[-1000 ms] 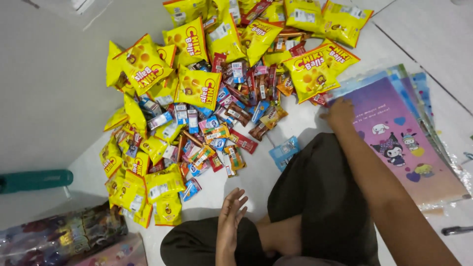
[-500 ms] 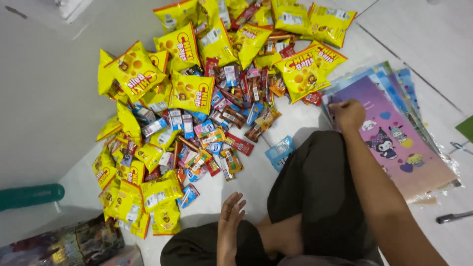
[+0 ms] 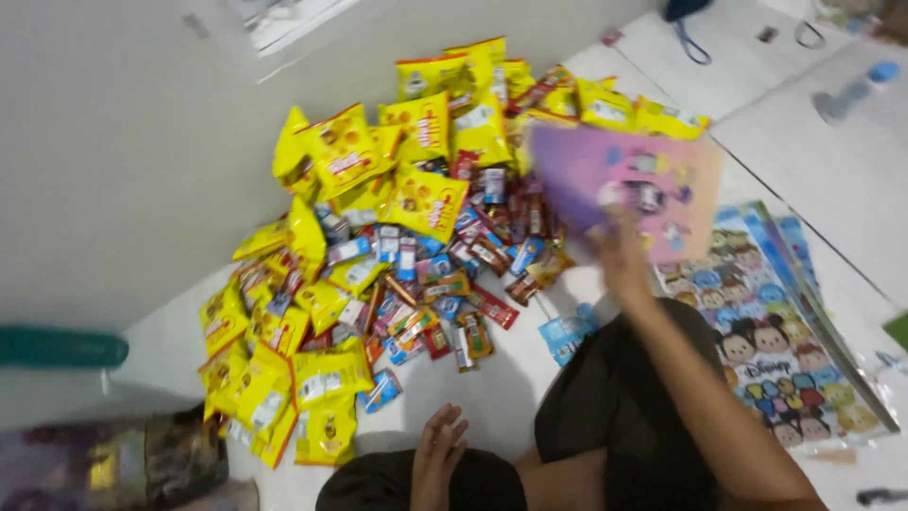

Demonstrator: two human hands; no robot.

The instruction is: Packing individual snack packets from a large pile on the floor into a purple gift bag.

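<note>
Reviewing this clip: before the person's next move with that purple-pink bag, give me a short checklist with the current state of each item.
1. Right hand has hold of the purple-pink printed bag: ok, the bag is lifted off the stack and held above the snacks, though the picture is blurred.
2. Left hand free: ok, it is open, holds nothing, and rests by the knee.
3. Stack of printed bags lies flat on the floor: ok, a cartoon-patterned bag is on top.
4. Snack pile within reach: ok, it lies right in front of the knees.
5. Only one bag picked up: cannot tell, blur hides the edges.
6. Bag mouth open: cannot tell.
</note>
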